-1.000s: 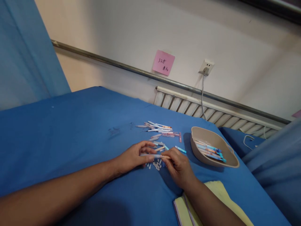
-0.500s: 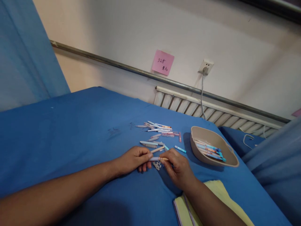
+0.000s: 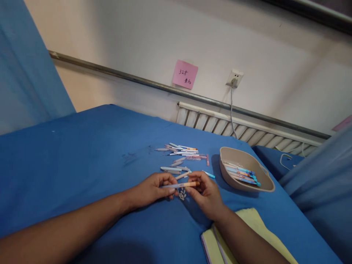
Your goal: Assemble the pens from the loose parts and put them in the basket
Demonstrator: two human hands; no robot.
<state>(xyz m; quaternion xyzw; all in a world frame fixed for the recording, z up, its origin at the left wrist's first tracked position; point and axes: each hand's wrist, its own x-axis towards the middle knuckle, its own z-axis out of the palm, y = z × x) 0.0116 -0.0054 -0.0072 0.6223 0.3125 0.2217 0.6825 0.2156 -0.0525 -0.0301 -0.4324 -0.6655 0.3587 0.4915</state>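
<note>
Between my two hands lies a pen [image 3: 181,185], pale lilac at its left end and orange-brown at its right. My left hand [image 3: 155,187] is closed around the lilac end. The fingertips of my right hand [image 3: 205,192] pinch the orange part. Small white pieces [image 3: 182,194] lie on the cloth just below the pen. Behind my hands are pale pen parts [image 3: 173,169] and a bright blue pen cap [image 3: 209,174]. Farther back are pink pen pieces [image 3: 196,157] and several thin white refills [image 3: 183,151].
A beige basket [image 3: 224,156] with several assembled pens [image 3: 242,173] stands to the right. A folded yellow cloth [image 3: 255,227] lies under my right forearm. The blue-covered surface [image 3: 82,154] ends at a wall with a radiator [image 3: 209,121] and a metal rail [image 3: 132,79].
The pen has turned so more of its orange end and printed barrel show. My right fingers have shifted along it. The whole view has moved slightly.
</note>
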